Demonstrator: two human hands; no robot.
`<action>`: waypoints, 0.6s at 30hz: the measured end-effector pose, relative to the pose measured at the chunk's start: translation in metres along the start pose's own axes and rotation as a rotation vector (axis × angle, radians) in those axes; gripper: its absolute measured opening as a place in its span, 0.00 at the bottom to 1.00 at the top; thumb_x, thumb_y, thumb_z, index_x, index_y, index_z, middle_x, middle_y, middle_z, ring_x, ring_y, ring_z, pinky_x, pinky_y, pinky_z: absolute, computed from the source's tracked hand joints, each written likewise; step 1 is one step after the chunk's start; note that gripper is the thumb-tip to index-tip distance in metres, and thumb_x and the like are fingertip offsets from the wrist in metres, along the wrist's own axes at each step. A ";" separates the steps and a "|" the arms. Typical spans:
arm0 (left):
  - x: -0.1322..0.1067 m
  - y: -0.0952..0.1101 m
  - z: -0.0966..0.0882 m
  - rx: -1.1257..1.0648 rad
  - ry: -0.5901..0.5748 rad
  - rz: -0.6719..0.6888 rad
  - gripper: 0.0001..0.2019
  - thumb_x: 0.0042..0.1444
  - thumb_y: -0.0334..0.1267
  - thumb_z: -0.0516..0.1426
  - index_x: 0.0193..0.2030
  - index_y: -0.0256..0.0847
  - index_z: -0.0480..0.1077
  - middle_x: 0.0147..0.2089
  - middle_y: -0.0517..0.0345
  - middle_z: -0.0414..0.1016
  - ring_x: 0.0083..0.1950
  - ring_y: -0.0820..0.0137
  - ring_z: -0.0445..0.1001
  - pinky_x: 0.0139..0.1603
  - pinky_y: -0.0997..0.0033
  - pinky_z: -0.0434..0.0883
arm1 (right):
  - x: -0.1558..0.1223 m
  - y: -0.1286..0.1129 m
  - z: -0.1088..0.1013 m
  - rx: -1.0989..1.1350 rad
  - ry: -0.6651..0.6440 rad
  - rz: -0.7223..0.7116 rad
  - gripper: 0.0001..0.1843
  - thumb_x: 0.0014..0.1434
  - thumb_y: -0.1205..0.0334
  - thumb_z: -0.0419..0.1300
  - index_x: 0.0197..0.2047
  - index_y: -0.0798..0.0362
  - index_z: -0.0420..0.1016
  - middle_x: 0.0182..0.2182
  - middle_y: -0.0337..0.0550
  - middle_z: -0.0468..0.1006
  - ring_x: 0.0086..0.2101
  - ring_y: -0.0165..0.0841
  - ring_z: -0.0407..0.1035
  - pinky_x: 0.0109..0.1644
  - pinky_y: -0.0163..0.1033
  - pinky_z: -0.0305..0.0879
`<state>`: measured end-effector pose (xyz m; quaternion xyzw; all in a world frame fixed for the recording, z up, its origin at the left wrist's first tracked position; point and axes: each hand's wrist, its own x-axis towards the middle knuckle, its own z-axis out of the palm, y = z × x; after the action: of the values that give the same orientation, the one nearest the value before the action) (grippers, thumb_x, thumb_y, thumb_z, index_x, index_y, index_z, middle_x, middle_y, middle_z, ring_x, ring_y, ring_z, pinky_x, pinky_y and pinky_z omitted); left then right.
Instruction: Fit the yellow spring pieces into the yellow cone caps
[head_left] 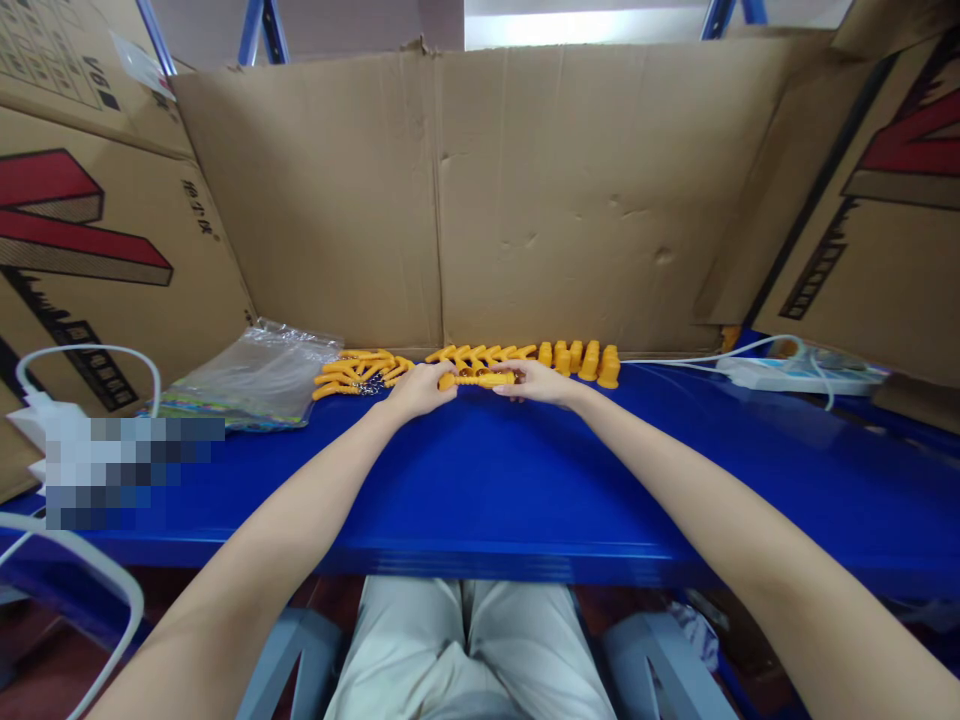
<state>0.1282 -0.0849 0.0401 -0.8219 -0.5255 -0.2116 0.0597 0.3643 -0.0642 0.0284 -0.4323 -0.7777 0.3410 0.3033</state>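
Observation:
Between my two hands lies a long, ribbed orange-yellow plastic piece [480, 380], held level just above the blue tabletop. My left hand [421, 390] is closed around its left end. At the other end, the fingers of my right hand [538, 382] close on a wider part. Behind it runs a row of yellow forked plastic pieces [480, 354]. Several yellow stepped caps [609, 368] stand upright just right of my right hand. To the left of my left hand is a pile of yellow curved pieces [341, 377] with small metal chains.
Clear plastic bags [251, 375] lie at the left of the blue table [510, 480]. A tall cardboard sheet [570, 200] walls off the back, and cardboard boxes [97, 240] stand at both sides. A white power strip [799, 376] with cables sits at the right.

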 end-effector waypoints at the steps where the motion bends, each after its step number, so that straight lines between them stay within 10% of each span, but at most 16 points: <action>1: 0.000 -0.001 0.000 -0.003 0.004 -0.011 0.18 0.54 0.43 0.53 0.49 0.44 0.73 0.36 0.55 0.78 0.36 0.66 0.75 0.37 0.71 0.66 | 0.000 0.001 -0.001 0.080 0.017 0.005 0.31 0.52 0.64 0.66 0.59 0.56 0.66 0.38 0.45 0.77 0.30 0.28 0.72 0.39 0.38 0.72; 8: 0.000 -0.003 -0.001 -0.022 0.013 0.002 0.17 0.53 0.42 0.53 0.48 0.43 0.73 0.34 0.55 0.78 0.34 0.66 0.74 0.36 0.71 0.66 | -0.006 -0.001 -0.008 0.292 -0.020 0.073 0.12 0.56 0.59 0.65 0.39 0.58 0.72 0.33 0.47 0.79 0.26 0.27 0.73 0.34 0.33 0.73; 18: 0.000 0.004 -0.001 0.012 0.029 -0.034 0.17 0.54 0.46 0.55 0.49 0.45 0.72 0.36 0.55 0.79 0.38 0.63 0.76 0.37 0.70 0.66 | -0.006 -0.007 0.001 0.306 -0.017 0.268 0.30 0.64 0.39 0.46 0.30 0.57 0.71 0.19 0.47 0.75 0.13 0.24 0.63 0.15 0.29 0.58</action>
<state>0.1311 -0.0871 0.0413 -0.8093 -0.5396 -0.2215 0.0688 0.3626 -0.0724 0.0327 -0.4777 -0.6549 0.4962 0.3109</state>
